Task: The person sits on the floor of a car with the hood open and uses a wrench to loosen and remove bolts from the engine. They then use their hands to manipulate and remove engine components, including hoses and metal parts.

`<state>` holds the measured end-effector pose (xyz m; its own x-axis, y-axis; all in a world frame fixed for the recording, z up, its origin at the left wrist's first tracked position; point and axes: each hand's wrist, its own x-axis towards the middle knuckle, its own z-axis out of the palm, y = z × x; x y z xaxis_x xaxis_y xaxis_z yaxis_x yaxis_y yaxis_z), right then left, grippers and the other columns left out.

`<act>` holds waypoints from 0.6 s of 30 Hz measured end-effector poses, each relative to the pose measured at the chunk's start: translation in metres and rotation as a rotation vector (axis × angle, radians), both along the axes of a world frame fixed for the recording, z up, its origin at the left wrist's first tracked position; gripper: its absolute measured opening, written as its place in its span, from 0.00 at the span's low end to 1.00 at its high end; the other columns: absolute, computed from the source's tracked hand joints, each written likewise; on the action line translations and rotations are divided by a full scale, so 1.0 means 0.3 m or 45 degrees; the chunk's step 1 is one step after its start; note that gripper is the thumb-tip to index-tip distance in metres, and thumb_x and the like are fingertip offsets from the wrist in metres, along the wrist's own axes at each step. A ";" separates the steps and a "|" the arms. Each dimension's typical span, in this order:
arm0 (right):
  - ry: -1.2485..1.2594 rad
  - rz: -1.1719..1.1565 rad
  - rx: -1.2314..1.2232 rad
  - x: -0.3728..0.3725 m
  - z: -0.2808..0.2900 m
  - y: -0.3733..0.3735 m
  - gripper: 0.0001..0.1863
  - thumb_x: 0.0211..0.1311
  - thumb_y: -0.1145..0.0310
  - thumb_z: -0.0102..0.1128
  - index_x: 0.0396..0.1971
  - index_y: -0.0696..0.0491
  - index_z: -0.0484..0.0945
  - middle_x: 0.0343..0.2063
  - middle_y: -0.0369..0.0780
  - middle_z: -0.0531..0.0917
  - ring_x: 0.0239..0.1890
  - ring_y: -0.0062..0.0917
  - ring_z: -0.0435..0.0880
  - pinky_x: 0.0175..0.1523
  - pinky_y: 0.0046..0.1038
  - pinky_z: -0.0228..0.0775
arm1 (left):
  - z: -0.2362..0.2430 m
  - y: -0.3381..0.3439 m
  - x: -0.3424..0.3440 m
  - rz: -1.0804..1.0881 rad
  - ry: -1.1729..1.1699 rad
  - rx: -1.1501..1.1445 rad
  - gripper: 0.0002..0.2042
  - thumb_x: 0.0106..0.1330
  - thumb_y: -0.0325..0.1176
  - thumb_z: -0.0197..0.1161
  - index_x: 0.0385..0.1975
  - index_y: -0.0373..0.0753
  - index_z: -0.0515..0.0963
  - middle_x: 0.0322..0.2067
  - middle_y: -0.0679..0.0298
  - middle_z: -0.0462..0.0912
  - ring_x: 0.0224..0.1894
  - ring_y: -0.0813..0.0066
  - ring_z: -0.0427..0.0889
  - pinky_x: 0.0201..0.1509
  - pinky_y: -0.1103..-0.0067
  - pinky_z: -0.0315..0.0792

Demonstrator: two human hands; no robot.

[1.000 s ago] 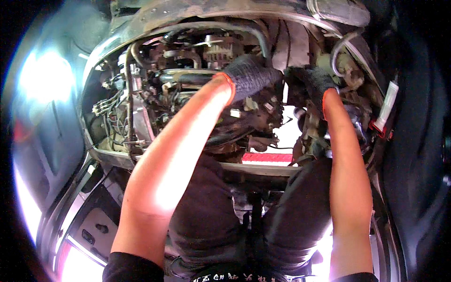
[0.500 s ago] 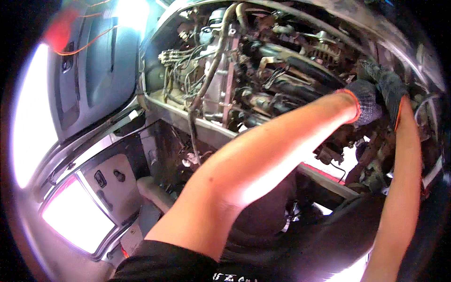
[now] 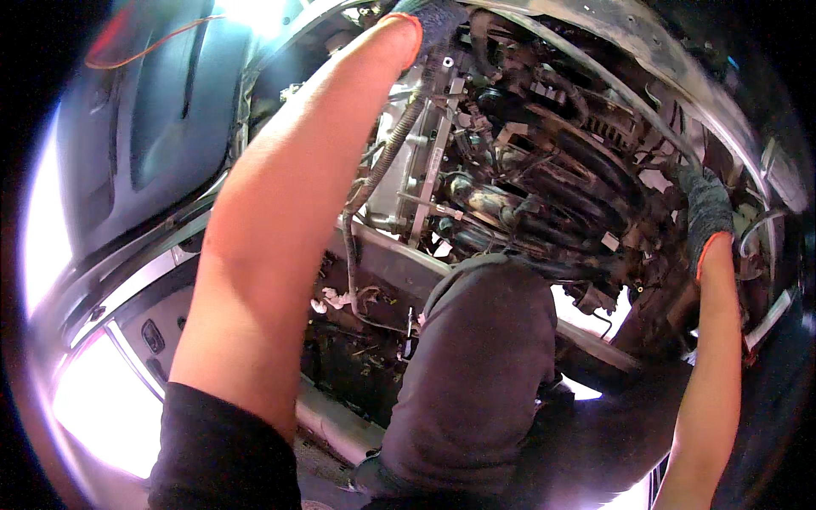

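The engine [image 3: 578, 161] lies in the bay [image 3: 399, 252], filling it from the near edge toward the far one, with the ribbed hose [image 3: 401, 134] along its left side. The arms are spread wide: the left hand [image 3: 433, 24] reaches the bay's far left, by the hose's upper end, while the right hand [image 3: 707, 204] is down among dark parts near the right edge, short of the curved pipe [image 3: 750, 236].

With so long a reach, it seems best to steady the body through the knee [image 3: 489, 327] by the near edge, feel for a firm part before closing the fingers, and spare the hose any leaning weight. The bare left forearm [image 3: 276, 229] should stay off the metal edges.

As for grip, the left fingers are mostly hidden at the top; whether they hold or merely touch the hose, I cannot tell. The right fingertips vanish into shadow, so their opening and hold are equally unclear.
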<state>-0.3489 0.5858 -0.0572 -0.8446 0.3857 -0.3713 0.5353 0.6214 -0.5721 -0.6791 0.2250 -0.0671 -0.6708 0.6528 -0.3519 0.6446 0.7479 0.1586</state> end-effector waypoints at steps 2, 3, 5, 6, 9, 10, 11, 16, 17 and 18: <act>-0.100 -0.017 -0.003 0.043 0.042 -0.075 0.16 0.67 0.67 0.53 0.52 0.55 0.77 0.40 0.48 0.83 0.42 0.38 0.82 0.50 0.36 0.74 | 0.040 -0.043 -0.004 0.054 0.012 0.020 0.18 0.74 0.39 0.47 0.57 0.42 0.77 0.54 0.58 0.81 0.55 0.66 0.79 0.57 0.75 0.71; -0.178 -0.025 0.026 0.062 0.067 -0.105 0.16 0.67 0.67 0.53 0.52 0.55 0.76 0.40 0.49 0.83 0.42 0.38 0.82 0.50 0.36 0.74 | 0.067 -0.037 0.004 0.076 0.009 0.060 0.18 0.74 0.39 0.48 0.56 0.42 0.77 0.54 0.58 0.82 0.54 0.66 0.79 0.56 0.75 0.71; -0.243 -0.049 0.022 0.082 0.078 -0.133 0.16 0.68 0.67 0.52 0.52 0.55 0.76 0.40 0.49 0.83 0.42 0.38 0.82 0.50 0.36 0.74 | 0.087 -0.014 0.005 0.101 0.002 0.138 0.17 0.73 0.39 0.49 0.56 0.41 0.78 0.53 0.58 0.82 0.53 0.67 0.79 0.56 0.75 0.71; -0.221 -0.049 -0.010 0.083 0.071 -0.135 0.16 0.68 0.67 0.52 0.52 0.55 0.76 0.40 0.49 0.83 0.43 0.38 0.82 0.50 0.36 0.74 | 0.098 0.006 0.010 0.111 0.002 0.172 0.17 0.73 0.39 0.49 0.55 0.41 0.78 0.52 0.57 0.83 0.52 0.67 0.79 0.55 0.75 0.71; 0.108 0.000 -0.358 0.159 -0.025 -0.076 0.18 0.68 0.74 0.47 0.55 0.55 0.75 0.53 0.49 0.77 0.53 0.38 0.78 0.57 0.38 0.70 | 0.114 0.080 0.017 0.131 -0.032 0.241 0.17 0.72 0.39 0.51 0.55 0.40 0.78 0.51 0.57 0.84 0.50 0.68 0.80 0.54 0.76 0.71; 0.316 -0.054 -0.603 0.178 -0.063 -0.058 0.19 0.68 0.75 0.46 0.56 0.54 0.75 0.56 0.48 0.76 0.55 0.38 0.77 0.59 0.37 0.69 | 0.125 0.083 0.006 -0.049 -0.036 0.076 0.17 0.72 0.39 0.51 0.54 0.40 0.79 0.50 0.57 0.84 0.50 0.67 0.80 0.53 0.76 0.71; 0.208 0.020 -0.423 0.134 0.001 -0.092 0.18 0.68 0.74 0.47 0.56 0.54 0.75 0.55 0.46 0.76 0.54 0.35 0.77 0.59 0.35 0.68 | 0.116 0.051 -0.028 -0.218 -0.039 -0.105 0.16 0.72 0.38 0.52 0.53 0.40 0.79 0.49 0.57 0.84 0.49 0.67 0.80 0.52 0.76 0.72; 0.240 -0.354 -0.750 0.032 0.164 -0.172 0.12 0.67 0.67 0.59 0.45 0.58 0.80 0.39 0.37 0.85 0.40 0.22 0.82 0.49 0.26 0.72 | 0.082 -0.126 -0.092 -0.315 0.099 0.214 0.13 0.74 0.34 0.47 0.47 0.42 0.81 0.41 0.68 0.84 0.45 0.77 0.81 0.46 0.77 0.73; 0.158 -0.450 -0.818 0.036 0.179 -0.168 0.12 0.67 0.67 0.59 0.45 0.57 0.81 0.38 0.37 0.85 0.39 0.21 0.82 0.46 0.25 0.72 | 0.094 -0.106 -0.084 -0.183 -0.038 0.264 0.13 0.71 0.35 0.51 0.45 0.41 0.82 0.39 0.67 0.84 0.43 0.77 0.81 0.44 0.77 0.74; 0.073 -0.538 -0.901 0.046 0.188 -0.177 0.11 0.67 0.67 0.59 0.45 0.56 0.81 0.38 0.36 0.85 0.37 0.20 0.82 0.43 0.24 0.73 | 0.122 -0.095 -0.055 -0.045 -0.172 0.296 0.12 0.68 0.36 0.54 0.43 0.40 0.82 0.36 0.67 0.84 0.40 0.77 0.81 0.42 0.77 0.74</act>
